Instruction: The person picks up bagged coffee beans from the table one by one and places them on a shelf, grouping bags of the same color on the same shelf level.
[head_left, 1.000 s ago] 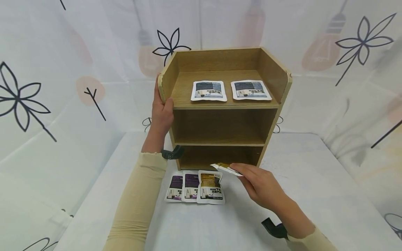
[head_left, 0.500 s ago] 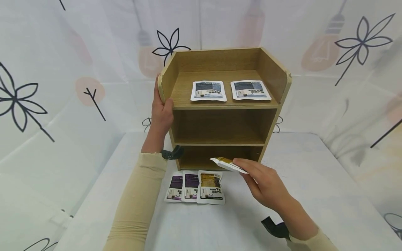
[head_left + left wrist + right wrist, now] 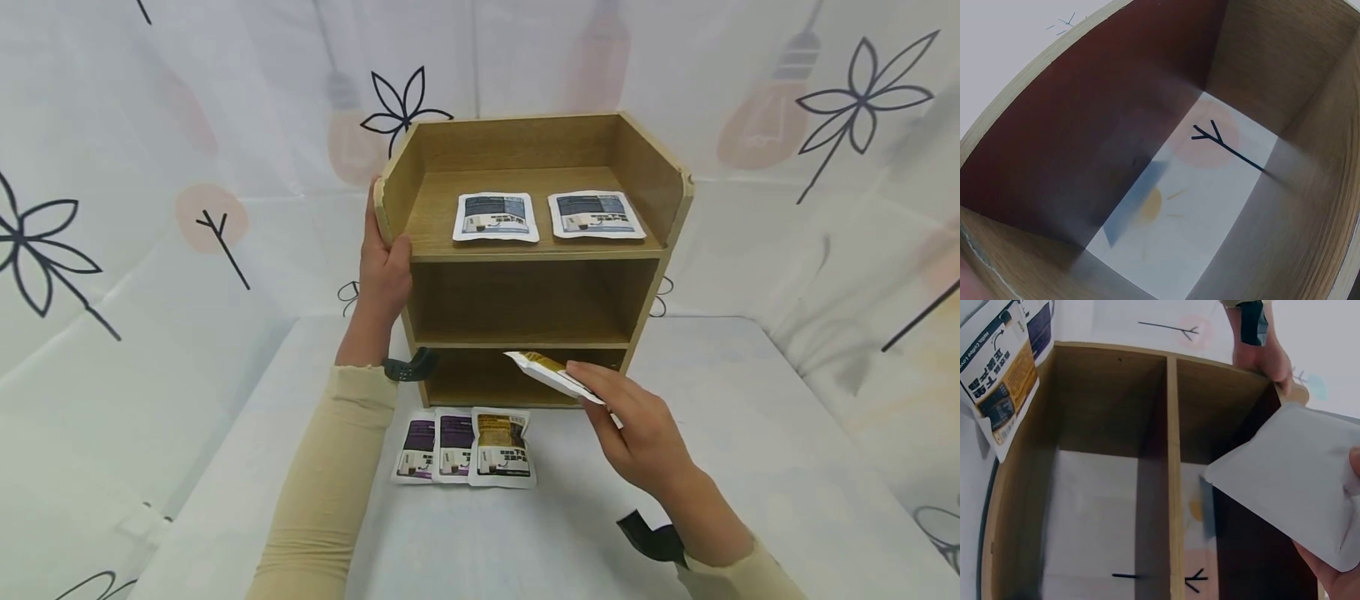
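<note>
Staged recording booth, not lived-in room; white printed cloth with leaf, twig and lightbulb motifs hangs as backdrop across whole upper frame and both sides; table in lower frame draped in plain white cover; lone small wooden shelf unit stands at centre; identical sample pouches lined up at lower centre.

Two grey pouches, two purple pouches, two gold pouches, and one wooden shelf unit.
</note>
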`<state>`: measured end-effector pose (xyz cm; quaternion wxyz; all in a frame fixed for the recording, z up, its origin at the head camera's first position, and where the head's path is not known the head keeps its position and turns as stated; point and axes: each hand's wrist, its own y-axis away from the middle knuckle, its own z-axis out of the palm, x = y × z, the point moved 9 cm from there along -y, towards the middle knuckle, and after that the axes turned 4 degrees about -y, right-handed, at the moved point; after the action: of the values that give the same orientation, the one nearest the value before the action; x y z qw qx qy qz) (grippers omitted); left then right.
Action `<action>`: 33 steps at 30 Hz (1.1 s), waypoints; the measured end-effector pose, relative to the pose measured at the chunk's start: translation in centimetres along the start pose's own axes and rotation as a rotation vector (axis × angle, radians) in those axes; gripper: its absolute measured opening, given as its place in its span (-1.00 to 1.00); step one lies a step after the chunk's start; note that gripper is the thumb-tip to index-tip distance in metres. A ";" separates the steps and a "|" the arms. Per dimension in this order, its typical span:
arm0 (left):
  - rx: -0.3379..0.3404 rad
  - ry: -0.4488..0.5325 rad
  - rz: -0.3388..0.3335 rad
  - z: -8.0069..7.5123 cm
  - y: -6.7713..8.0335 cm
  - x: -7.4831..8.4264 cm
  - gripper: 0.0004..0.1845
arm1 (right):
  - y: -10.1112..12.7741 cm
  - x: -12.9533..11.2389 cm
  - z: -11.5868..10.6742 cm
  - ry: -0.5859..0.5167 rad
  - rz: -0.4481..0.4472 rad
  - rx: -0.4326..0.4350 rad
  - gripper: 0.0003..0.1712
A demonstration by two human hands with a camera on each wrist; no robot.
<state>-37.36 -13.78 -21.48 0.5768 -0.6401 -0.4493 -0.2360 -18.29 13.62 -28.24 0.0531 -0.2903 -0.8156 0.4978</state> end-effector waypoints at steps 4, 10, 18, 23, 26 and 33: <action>-0.004 0.003 -0.007 0.0 0.0 0.0 -0.22 | -0.2 0.1 -0.1 0.009 0.008 0.025 -0.49; -0.003 0.004 -0.011 0.0 -0.1 -0.3 -0.21 | -0.4 0.3 -0.5 0.023 0.003 0.070 -0.51; -0.001 -0.004 -0.016 -0.1 0.7 1.3 -0.22 | -0.4 0.7 -0.8 0.020 0.000 0.124 -0.54; -0.001 -0.005 -0.012 -0.1 0.8 1.8 -0.22 | -0.4 0.9 -0.9 0.031 -0.002 0.142 -0.56; 0.001 -0.014 -0.012 -0.1 0.8 1.7 -0.22 | -0.4 1.0 -0.9 0.032 -0.007 0.149 -0.57; 0.000 0.004 -0.012 -0.1 1.1 2.0 -0.22 | -0.2 1.3 -0.7 0.067 -0.004 0.140 -0.59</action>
<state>-35.44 -13.20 -20.34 0.5764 -0.6368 -0.4519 -0.2408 -19.18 14.82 -27.94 0.1015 -0.3007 -0.7770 0.5436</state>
